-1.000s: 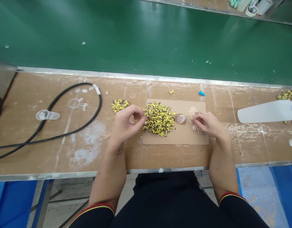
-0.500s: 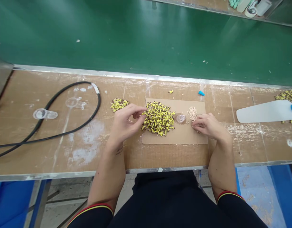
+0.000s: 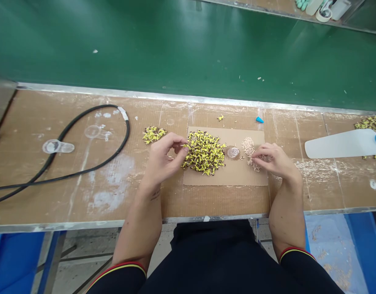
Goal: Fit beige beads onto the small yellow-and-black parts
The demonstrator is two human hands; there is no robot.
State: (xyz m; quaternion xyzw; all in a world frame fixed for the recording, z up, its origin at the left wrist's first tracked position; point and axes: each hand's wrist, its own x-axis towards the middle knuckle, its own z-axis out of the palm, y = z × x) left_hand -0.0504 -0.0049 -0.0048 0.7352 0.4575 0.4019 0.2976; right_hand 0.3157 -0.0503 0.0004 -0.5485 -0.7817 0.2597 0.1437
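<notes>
Head view: a heap of yellow-and-black parts (image 3: pixel 203 153) sits on a cardboard sheet (image 3: pixel 224 179) on the counter (image 3: pixel 83 204). The left hand (image 3: pixel 161 157) pinches a thin yellow piece (image 3: pixel 184 145) in its fingers (image 3: pixel 182 147) at the heap's edge. The right hand (image 3: pixel 275 160) rests, fingers slightly curled, on beige granules (image 3: pixel 248 146), its grip unclear
</notes>
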